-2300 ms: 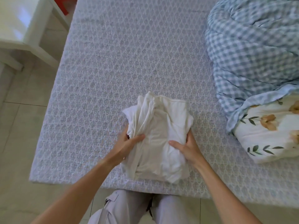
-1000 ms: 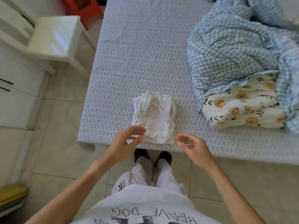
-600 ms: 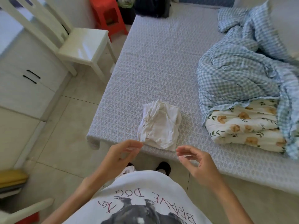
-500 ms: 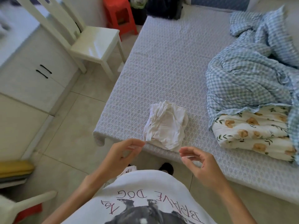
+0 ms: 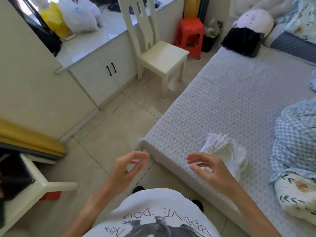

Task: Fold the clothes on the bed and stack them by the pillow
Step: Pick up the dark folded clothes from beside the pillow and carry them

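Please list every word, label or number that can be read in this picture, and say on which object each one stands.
"BRAVE DOG": printed in dark letters, upside down to the camera, on the person's white printed T-shirt.
"No..": red slanted letters on the same T-shirt, lower left of the print; the rest is cut off.
No other readable text; the white plastic bag on the counter bears a mark too small to read.

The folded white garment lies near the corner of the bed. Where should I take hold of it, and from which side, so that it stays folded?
Probably take the white garment by its two long sides, one hand each, fingers slid under and thumbs on top. Come from the near bed edge. Its loose layers fan out at the far end, so lifting it there would likely open the fold.
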